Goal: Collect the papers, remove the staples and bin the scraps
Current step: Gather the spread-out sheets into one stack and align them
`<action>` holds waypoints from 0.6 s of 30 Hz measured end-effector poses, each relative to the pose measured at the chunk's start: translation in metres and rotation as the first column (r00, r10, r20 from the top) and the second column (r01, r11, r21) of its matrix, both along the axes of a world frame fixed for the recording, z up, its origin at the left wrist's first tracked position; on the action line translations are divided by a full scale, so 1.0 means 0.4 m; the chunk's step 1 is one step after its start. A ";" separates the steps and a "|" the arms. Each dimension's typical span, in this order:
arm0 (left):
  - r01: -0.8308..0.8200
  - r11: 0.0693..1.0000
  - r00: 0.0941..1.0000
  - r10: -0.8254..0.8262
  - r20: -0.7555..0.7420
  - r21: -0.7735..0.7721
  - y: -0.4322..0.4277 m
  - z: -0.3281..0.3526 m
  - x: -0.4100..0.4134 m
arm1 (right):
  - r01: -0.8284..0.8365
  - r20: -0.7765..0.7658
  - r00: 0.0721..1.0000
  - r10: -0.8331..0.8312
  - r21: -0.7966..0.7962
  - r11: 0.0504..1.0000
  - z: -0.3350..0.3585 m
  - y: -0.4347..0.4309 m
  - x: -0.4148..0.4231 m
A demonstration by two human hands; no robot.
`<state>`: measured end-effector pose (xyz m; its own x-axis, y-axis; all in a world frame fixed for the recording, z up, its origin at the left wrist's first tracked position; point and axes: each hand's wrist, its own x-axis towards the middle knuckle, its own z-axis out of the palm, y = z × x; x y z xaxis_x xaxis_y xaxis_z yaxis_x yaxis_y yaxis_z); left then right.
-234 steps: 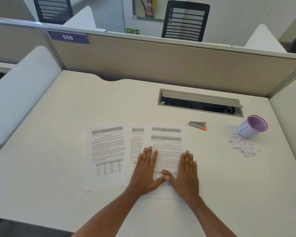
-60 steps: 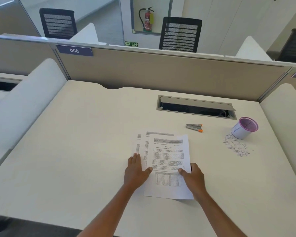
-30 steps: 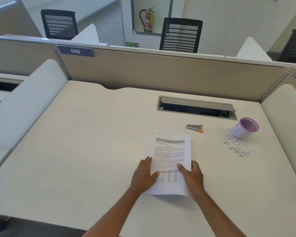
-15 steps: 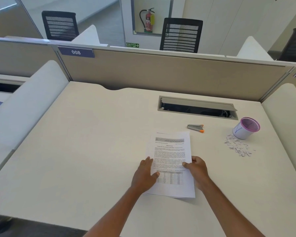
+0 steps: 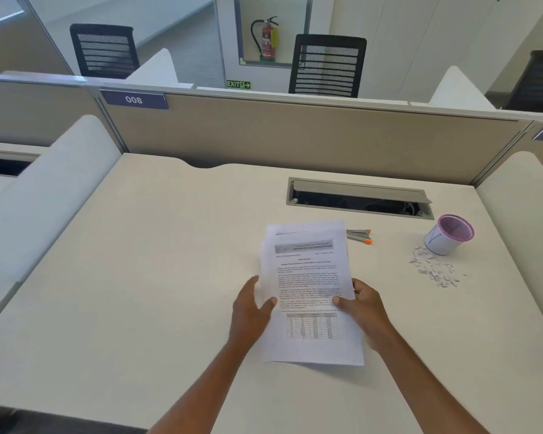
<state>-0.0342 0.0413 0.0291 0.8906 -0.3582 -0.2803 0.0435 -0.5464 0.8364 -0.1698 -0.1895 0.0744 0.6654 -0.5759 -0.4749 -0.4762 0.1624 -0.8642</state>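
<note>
Pale, matte desk (image 5: 157, 277) inside a beige-partitioned cubicle; I note a recessed cable tray beyond the grip. Both forearms reach forward, bare. Left hand (image 5: 251, 308) clasps the left edge of the papers (image 5: 311, 296), thumb over the printed face, fingers behind. Right hand (image 5: 362, 308) pinches the right edge likewise, thumb on top. Sheets are thin white prints, roughly stacked, upper edges uneven, far end raised; I cannot tell whether the near edge touches the desk. Beyond the right hand lies a small metal staple remover (image 5: 359, 235) with orange tips. Further right, white paper scraps (image 5: 433, 270) lie scattered just beside a round purple-rimmed mesh cup (image 5: 449, 234).
</note>
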 end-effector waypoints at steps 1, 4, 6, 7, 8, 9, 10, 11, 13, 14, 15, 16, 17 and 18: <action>-0.056 0.996 0.996 0.050 -0.076 -0.071 -0.002 0.014 0.012 | 0.003 0.032 0.999 -0.004 0.016 1.000 0.010 0.001 -0.005; -0.171 0.943 0.951 0.082 -0.298 -0.285 -0.006 0.071 0.039 | 0.016 0.118 0.993 -0.022 0.058 0.998 0.034 0.002 -0.019; -0.173 0.897 0.936 0.021 -0.352 -0.407 -0.012 0.108 0.054 | 0.030 0.159 0.986 -0.043 0.082 0.996 0.048 0.001 -0.022; -0.156 0.872 0.938 -0.016 -0.345 -0.464 -0.019 0.128 0.059 | 0.034 0.178 0.983 -0.049 0.086 0.996 0.054 0.000 -0.021; -0.133 0.849 0.944 -0.049 -0.327 -0.512 -0.025 0.151 0.060 | 0.035 0.193 0.980 -0.050 0.082 0.996 0.063 0.000 -0.019; -0.117 0.828 0.949 -0.069 -0.306 -0.548 -0.033 0.171 0.060 | 0.033 0.207 0.977 -0.047 0.073 0.997 0.071 0.000 -0.017; -0.115 0.812 0.954 -0.071 -0.291 -0.573 -0.040 0.191 0.059 | 0.031 0.218 0.975 -0.044 0.062 0.998 0.079 0.000 -0.014; -0.119 0.800 0.959 -0.060 -0.276 -0.588 -0.047 0.211 0.060 | 0.029 0.232 0.972 -0.039 0.048 0.998 0.085 -0.002 -0.011; -0.119 0.798 0.973 -0.024 -0.229 -0.591 -0.059 0.240 0.063 | 0.040 0.249 0.968 -0.041 0.011 0.999 0.096 -0.007 -0.003; -0.107 0.806 0.981 -0.010 -0.194 -0.582 -0.063 0.251 0.064 | 0.050 0.253 0.966 -0.049 0.000 0.999 0.101 -0.010 0.001; -0.083 0.818 0.988 -0.005 -0.152 -0.569 -0.066 0.258 0.064 | 0.064 0.256 0.965 -0.062 -0.002 0.998 0.103 -0.014 0.005; -0.053 0.830 0.994 -0.010 -0.111 -0.555 -0.068 0.263 0.063 | 0.079 0.258 0.963 -0.076 0.001 0.997 0.105 -0.018 0.008; -0.024 0.842 0.997 -0.020 -0.075 -0.539 -0.071 0.264 0.061 | 0.094 0.259 0.961 -0.092 0.004 0.996 0.105 -0.021 0.010; 0.004 0.852 0.998 -0.034 -0.049 -0.523 -0.072 0.263 0.058 | 0.108 0.259 0.960 -0.106 0.008 0.994 0.105 -0.024 0.011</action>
<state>-0.0109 0.0124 0.1343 0.8709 -0.4822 -0.0951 0.0916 -0.0309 0.9953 -0.1653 -0.1993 0.1164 0.6994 -0.6531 -0.2903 -0.2159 0.1941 -0.9569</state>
